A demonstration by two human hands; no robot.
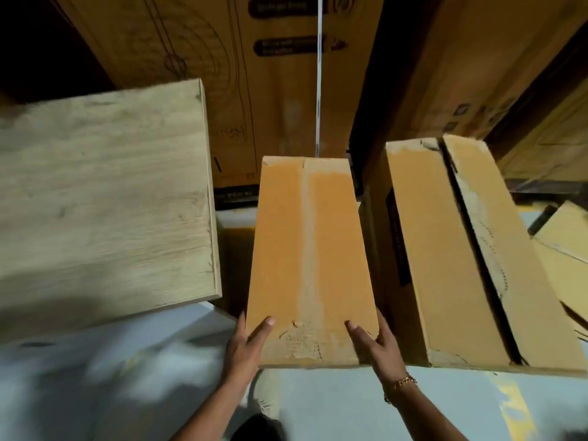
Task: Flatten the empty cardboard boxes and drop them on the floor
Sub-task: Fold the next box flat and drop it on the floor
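Gripping the long, narrow orange-brown cardboard box (307, 249) at its near end, you have it clasped between both hands: your left hand (249, 343) takes the near left corner and your right hand (377, 340) the near right one, each thumb lying on the top face and the fingers going round the side edges. The box runs lengthways straight away from your hands, its pale taped seam along that long axis and its far end pointing at the tall printed carton (238, 74) beyond. Judging by the plain corrugated board, it should be light and fairly stiff along the panels but ready to give at the creases; the torn patch between your thumbs looks weak, so hold by the edges, not there. Whether it is already collapsed I cannot tell. Just right of your right hand lies a second brown carton (445, 249) with its top seam split open; left of your left hand sits a pale wood-grain panel (101, 192); below your wrists is the grey floor (324, 409).
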